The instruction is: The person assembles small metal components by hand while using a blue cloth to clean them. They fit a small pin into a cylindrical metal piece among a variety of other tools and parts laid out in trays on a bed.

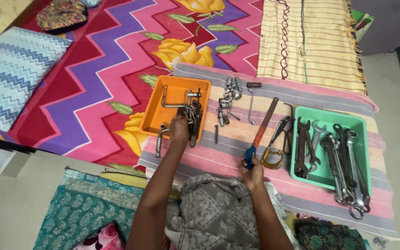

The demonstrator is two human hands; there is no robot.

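Note:
My left hand point(179, 127) reaches into an orange tray point(160, 113) and grips a bunch of dark metal tools point(193, 115) at its right side. A bent steel crank handle point(174, 99) lies in the same tray. My right hand point(252, 171) is closed around the blue handle of a long flat file point(262, 127) that points away from me across the striped cloth point(255, 153). Loose sockets point(228, 99) and an L-shaped key point(252, 99) lie between the two hands.
A green tray point(302, 139) on the right holds several spanners point(346, 159). Pliers with yellow grips point(274, 146) lie beside it. The cloth rests on a bright zigzag bedspread point(98, 78); a striped pillow point(10, 74) sits far left, a yellow cloth point(309, 41) behind.

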